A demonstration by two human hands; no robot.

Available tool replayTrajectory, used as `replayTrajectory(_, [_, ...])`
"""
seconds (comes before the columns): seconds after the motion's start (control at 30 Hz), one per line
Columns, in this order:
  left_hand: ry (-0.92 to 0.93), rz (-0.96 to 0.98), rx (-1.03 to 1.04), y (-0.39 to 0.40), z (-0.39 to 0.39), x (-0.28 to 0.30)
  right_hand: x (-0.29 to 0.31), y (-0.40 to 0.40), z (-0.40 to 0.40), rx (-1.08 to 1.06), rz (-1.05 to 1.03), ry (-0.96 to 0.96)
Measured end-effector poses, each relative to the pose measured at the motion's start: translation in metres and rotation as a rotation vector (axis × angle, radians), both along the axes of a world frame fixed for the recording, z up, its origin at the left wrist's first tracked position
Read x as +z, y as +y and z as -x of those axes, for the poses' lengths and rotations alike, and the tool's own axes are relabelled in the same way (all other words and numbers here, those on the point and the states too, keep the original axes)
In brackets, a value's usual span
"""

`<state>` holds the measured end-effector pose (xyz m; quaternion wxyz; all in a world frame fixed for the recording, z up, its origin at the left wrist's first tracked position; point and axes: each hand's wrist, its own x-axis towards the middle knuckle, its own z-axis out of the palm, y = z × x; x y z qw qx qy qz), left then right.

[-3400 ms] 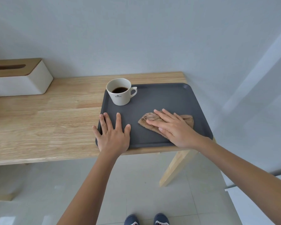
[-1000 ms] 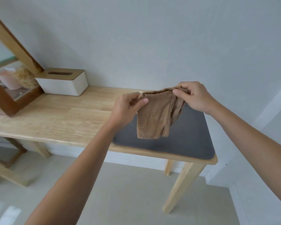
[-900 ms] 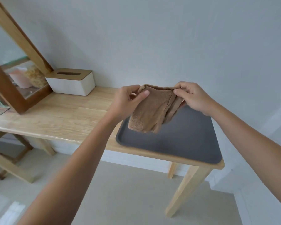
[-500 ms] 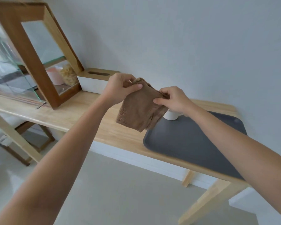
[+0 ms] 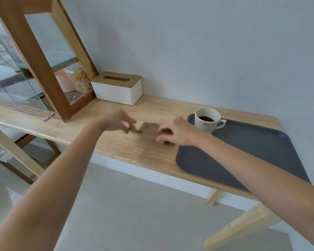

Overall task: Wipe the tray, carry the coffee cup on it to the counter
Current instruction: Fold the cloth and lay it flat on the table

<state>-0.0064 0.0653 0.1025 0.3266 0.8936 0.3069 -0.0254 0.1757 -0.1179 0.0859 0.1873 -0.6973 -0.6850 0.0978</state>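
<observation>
Cloth (image 5: 149, 128) now down on table (image 5: 116, 144), off tray (image 5: 252, 147).

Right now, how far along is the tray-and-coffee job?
Wiping looks finished: the dark grey plastic tray is bare apart from the white ceramic coffee cup. In hand: the left hand and right hand are setting the folded brown cloth on the light wooden table. Left: carrying tray and cup to the counter.

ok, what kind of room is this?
Probably a home kitchen or dining corner: a wooden table against a plain wall, a glass-fronted cabinet holding a bag of pasta, a tissue box, and a coffee cup on a tray.
</observation>
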Motion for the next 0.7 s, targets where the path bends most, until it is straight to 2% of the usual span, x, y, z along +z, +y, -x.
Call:
replayTrajectory(0.03, [0.101, -0.048, -0.037, 0.002, 0.003, -0.006, -0.007, 0.0, 0.001, 0.007, 0.052, 0.039])
replayTrajectory(0.1, [0.099, -0.142, -0.074, -0.003, 0.002, -0.014, -0.014, 0.0, -0.002, -0.016, 0.054, 0.065])
replayTrajectory(0.2, [-0.022, -0.215, -0.16, -0.019, -0.009, -0.036, -0.029, 0.006, -0.006, -0.023, 0.21, -0.154])
replayTrajectory(0.3, [0.106, -0.231, -0.216, -0.031, -0.017, -0.066, -0.045, 0.009, -0.004, -0.022, 0.397, -0.329])
replayTrajectory(0.4, [0.25, -0.308, -0.224, -0.029, -0.012, -0.09, -0.05, 0.009, -0.007, -0.024, 0.442, -0.304])
replayTrajectory(0.7, [0.264, -0.319, -0.222, -0.027, -0.006, -0.096, -0.049, 0.012, -0.01, 0.001, 0.462, -0.287])
